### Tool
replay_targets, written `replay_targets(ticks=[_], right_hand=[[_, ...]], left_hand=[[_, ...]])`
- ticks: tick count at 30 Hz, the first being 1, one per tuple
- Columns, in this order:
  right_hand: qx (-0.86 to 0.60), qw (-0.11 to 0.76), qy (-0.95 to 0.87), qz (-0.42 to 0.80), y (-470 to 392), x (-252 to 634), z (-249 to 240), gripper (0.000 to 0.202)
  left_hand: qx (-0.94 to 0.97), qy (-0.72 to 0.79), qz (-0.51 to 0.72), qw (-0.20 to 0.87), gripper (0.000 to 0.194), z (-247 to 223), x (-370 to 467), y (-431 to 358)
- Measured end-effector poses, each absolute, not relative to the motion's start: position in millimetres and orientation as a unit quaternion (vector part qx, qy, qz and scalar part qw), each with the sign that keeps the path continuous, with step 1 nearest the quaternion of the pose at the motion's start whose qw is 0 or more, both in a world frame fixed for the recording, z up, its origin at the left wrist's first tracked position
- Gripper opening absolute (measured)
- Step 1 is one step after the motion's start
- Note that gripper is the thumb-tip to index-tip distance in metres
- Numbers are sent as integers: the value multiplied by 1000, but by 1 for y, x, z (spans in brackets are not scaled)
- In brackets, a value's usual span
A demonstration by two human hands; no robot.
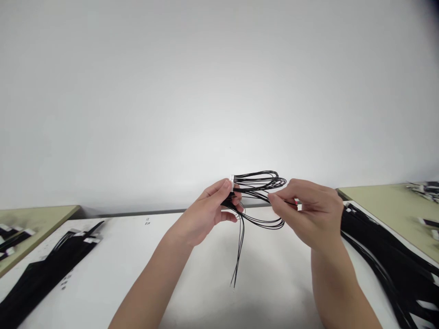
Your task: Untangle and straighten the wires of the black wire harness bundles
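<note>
My left hand (212, 203) grips a white connector (232, 182) between thumb and fingers. From it, thin black wires (264, 180) run out to the right and curl back in loops. Two or so loose wire ends (237, 265) hang down below the left hand. With thumb and forefinger pinched, my right hand (305, 210) holds some of the same wires at the right side of the loops. A small red piece (295, 202) shows by the right fingers; I cannot make out what it is.
Bundles of black wires with white connectors lie on the white table, one at the left (51, 274) and one at the right (387, 260). Beige side surfaces hold more connectors, left (58, 217) and right (370, 201). A pale wall (206, 91) rises behind.
</note>
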State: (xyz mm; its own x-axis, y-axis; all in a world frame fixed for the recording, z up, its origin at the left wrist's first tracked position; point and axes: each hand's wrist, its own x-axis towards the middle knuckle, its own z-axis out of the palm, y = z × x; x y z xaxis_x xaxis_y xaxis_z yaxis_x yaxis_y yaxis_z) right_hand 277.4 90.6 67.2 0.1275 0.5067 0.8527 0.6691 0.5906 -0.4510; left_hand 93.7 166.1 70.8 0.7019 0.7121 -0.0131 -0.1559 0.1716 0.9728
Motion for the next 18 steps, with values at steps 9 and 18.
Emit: replay_targets(ticks=[9, 18], right_hand=[[-443, 603, -660, -71, 90, 278, 67, 22], [-431, 598, -673, -55, 91, 275, 69, 24]], left_hand=[[571, 247, 294, 725, 32, 71, 94, 166], [582, 254, 300, 712, 34, 70, 95, 166]])
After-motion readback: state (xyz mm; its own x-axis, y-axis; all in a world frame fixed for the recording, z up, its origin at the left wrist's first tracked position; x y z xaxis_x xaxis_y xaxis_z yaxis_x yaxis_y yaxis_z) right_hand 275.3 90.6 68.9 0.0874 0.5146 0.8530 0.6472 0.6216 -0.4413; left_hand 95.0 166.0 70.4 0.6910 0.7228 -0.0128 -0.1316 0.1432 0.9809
